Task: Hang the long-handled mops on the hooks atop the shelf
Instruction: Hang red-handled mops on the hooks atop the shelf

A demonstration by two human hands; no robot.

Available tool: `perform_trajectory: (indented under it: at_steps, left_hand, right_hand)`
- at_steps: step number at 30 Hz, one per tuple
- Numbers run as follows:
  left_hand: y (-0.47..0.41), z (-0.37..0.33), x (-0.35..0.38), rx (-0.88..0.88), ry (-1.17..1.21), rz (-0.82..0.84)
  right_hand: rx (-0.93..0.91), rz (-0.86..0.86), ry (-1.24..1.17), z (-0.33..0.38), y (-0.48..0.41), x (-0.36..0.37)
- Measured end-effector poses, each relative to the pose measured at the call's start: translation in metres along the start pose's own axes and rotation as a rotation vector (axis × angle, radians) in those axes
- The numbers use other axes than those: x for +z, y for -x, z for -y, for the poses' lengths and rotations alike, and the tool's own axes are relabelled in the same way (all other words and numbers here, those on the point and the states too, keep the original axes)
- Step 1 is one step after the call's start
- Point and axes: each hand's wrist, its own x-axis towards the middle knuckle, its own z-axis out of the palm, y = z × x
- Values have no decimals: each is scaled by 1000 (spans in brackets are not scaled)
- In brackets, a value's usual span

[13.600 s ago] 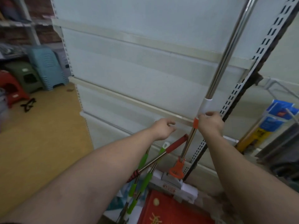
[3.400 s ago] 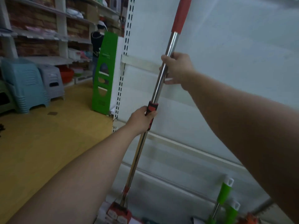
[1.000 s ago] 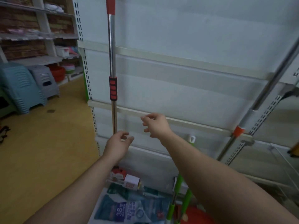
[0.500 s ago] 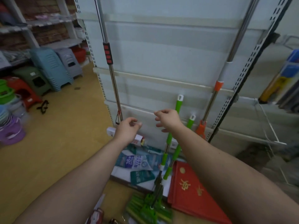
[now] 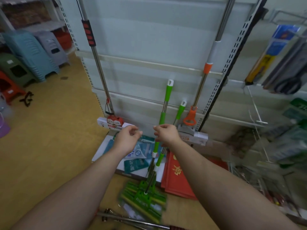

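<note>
Two long mops hang against the white shelf panel point(image 5: 149, 39): a steel one with a red-and-black grip point(image 5: 94, 52) on the left and a steel one with an orange collar point(image 5: 205, 75) on the right. Their tops and the hooks are out of view. Two green-handled mops point(image 5: 163, 112) lean against the panel between them, heads on the floor. My left hand point(image 5: 127, 138) and my right hand point(image 5: 166, 134) are both held out in front of the green handles, fingers loosely curled, holding nothing. The right hand is just beside the taller green handle.
A red flat box point(image 5: 177, 180) and packaged goods point(image 5: 136, 156) lie on the floor under the shelf. Another metal pole point(image 5: 132, 221) lies on the floor near me. Stacked plastic stools point(image 5: 29, 52) stand at the left. Wire racks with goods point(image 5: 282, 72) hang at the right.
My view has tilted down toward the floor. Both hands have lowered away from the hung red-grip mop and now hover empty by the green handles.
</note>
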Motion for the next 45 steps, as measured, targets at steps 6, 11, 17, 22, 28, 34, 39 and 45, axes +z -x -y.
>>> perform_trajectory:
  at_steps: [6, 11, 17, 22, 28, 34, 39, 45]
  left_hand:
    - [3, 38, 12, -49, -37, 55]
    - [1, 92, 28, -103, -43, 123]
    - [2, 161, 45, -185, -8, 189]
    - [8, 192, 47, -182, -25, 278]
    - [5, 218, 50, -165, -65, 362]
    - [1, 258, 79, -127, -157, 396]
    - [-7, 309, 135, -132, -161, 450]
    - [-15, 387, 214, -133, -204, 512]
  right_hand:
    - [63, 2, 44, -35, -7, 12]
    - [161, -13, 24, -82, -17, 30]
    - [243, -52, 52, -141, -27, 61]
    - [308, -95, 8, -167, -18, 83]
    - [349, -137, -4, -186, -10, 100]
    - [406, -140, -18, -231, -21, 108]
    - [467, -128, -64, -303, -49, 109]
    - [548, -138, -116, -416, -89, 118]
